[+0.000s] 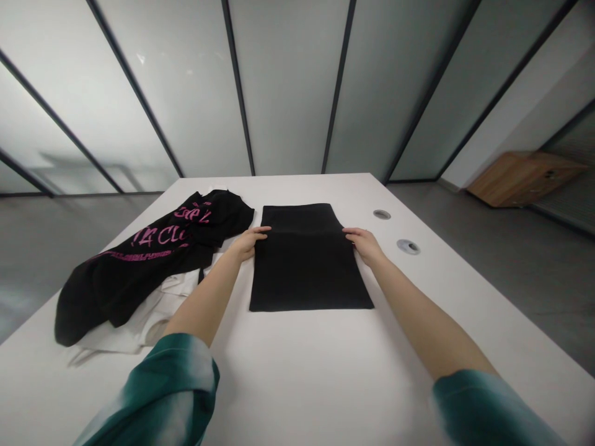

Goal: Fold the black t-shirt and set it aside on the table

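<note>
A flat black rectangular sheet (309,269) lies in the middle of the white table, with a faint crease across its upper part. Whether it is a board, a mat or folded cloth I cannot tell. My left hand (250,241) pinches its left edge near that crease, and my right hand (365,243) has hold of the opposite edge at about the same height. To the left is a black T-shirt (111,285) with pink lettering, spread on top of white garments (174,294).
The white table (297,371) has two round cable grommets, one farther off (382,214) and one nearer (408,246), at the right. Frosted glass panels (288,87) stand behind it. A wooden cabinet (520,176) is on the floor at far right.
</note>
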Tool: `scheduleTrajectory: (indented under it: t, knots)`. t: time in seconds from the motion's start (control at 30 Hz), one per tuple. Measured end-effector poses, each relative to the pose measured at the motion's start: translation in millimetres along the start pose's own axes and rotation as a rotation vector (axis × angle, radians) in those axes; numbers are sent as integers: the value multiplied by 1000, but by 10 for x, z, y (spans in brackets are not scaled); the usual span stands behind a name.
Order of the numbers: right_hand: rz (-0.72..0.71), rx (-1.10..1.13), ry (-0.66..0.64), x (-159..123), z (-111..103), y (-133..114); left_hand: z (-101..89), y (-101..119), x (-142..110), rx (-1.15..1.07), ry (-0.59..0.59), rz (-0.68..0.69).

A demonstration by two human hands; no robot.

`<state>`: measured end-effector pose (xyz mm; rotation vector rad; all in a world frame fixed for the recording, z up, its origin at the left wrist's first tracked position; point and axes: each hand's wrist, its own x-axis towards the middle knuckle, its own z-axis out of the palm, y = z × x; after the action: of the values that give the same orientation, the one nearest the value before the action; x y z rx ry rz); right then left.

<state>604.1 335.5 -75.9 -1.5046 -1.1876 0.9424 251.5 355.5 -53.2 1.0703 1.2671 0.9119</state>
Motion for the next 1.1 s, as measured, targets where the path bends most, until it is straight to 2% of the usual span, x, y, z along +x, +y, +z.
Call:
scheduleTrajectory:
  t: [0.13,0.23,0.4,0.53,0.63,0.7,0.8,0.9,0.97,1.03,1.1]
  knots:
    - [10,49,29,-5,-71,-59,-40,44,26,-26,26,65]
    - [-24,54,85,45,-113,-218,-64,211,101,-48,30,58]
    - [-101,-5,221,439,-141,-723,-78,820,353,-22,-15,107]
    - [-176,37,220,809,-208,-1181,-60,1381,472,14,7,340]
    - [-298,34,192,830,-285,-1335,-54,1561,384,50,39,524]
    - [-342,10,168,679,-325,-1262,-71,1460,236,90,37,584]
    - [-320,-49,119,275,-361,-885,-144,972,-82,185,-16,556]
    - [-139,-205,28,-155,-387,-360,-254,312,-423,314,-156,381]
    - [-8,-236,-51,-349,-403,-70,-306,-35,-582,408,-190,268]
    - [5,-235,-68,-427,-408,100,-308,-216,-637,429,-143,249]
    - [14,-234,-67,-394,-392,148,-252,-232,-583,399,-62,211]
